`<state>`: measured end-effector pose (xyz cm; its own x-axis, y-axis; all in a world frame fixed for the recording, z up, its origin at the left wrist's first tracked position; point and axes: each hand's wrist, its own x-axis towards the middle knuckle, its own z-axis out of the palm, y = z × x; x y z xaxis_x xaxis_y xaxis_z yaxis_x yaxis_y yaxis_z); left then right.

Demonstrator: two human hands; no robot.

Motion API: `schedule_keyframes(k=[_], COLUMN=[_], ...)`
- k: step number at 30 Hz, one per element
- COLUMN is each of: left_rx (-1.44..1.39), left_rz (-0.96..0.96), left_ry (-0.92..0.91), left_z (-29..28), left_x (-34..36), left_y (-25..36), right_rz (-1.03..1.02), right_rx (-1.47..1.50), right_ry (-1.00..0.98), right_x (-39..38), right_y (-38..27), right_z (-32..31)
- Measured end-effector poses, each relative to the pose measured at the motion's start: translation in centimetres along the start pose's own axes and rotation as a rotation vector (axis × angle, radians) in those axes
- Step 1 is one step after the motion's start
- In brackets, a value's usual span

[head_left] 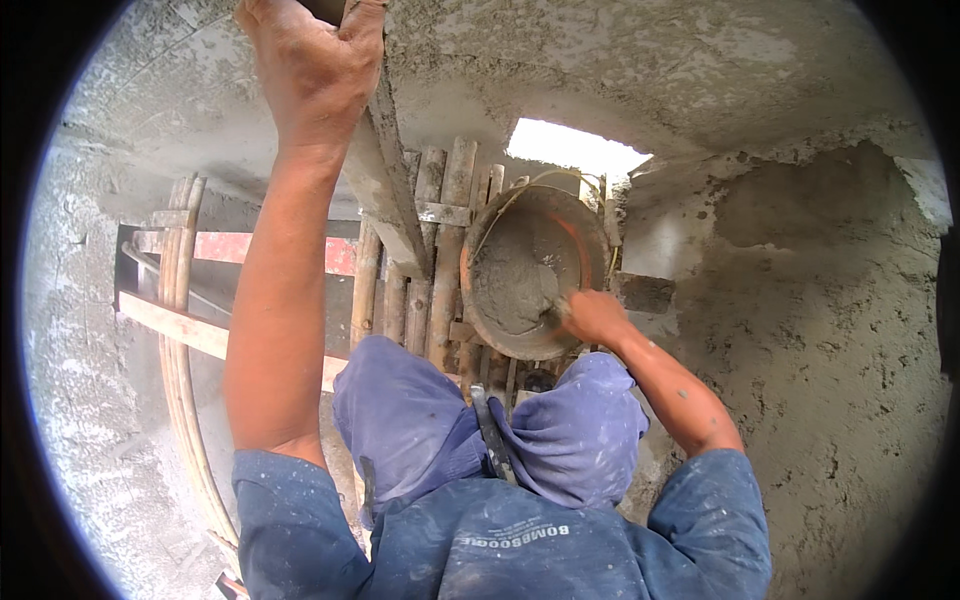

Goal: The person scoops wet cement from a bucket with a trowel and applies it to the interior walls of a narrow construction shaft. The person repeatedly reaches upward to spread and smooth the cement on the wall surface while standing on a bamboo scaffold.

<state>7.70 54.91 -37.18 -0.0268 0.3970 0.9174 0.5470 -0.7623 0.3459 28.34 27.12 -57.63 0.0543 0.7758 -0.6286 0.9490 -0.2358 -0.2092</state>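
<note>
My left hand (315, 75) is raised at the upper left, its fingers wrapped round the upper part of a long, mortar-smeared straightedge (385, 205). The bar slants down from the hand, and its lower end is over the bamboo poles. In front of my right knee, a round bucket (478, 300) holds wet grey mortar (515, 275). My right hand (592, 318) is closed at the bucket's near right rim, on what looks like a small trowel. Mortar and fingers hide most of that tool.
Bamboo poles (445, 260) lashed side by side form a platform under the bucket. Further bamboo (185, 270) and a pale plank (190, 328) stand to the left. A rough plastered wall (800, 350) rises close on the right, and a bright opening (570, 145) lies ahead.
</note>
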Motion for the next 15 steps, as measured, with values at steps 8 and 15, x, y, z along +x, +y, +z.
schedule_keyframes(k=[8, 15], left_rx=[0.007, -0.011], left_rz=[-0.055, -0.132], left_ry=[-0.089, -0.087], left_z=[-1.2, -1.9], left_x=[0.2, 0.4], left_y=[0.8, -0.8], right_rz=[0.171, -0.028], right_rx=[0.336, 0.259], right_ry=[0.127, 0.501], right_x=[-5.3, -11.0], right_y=[1.5, 2.1], right_z=[1.0, -7.9])
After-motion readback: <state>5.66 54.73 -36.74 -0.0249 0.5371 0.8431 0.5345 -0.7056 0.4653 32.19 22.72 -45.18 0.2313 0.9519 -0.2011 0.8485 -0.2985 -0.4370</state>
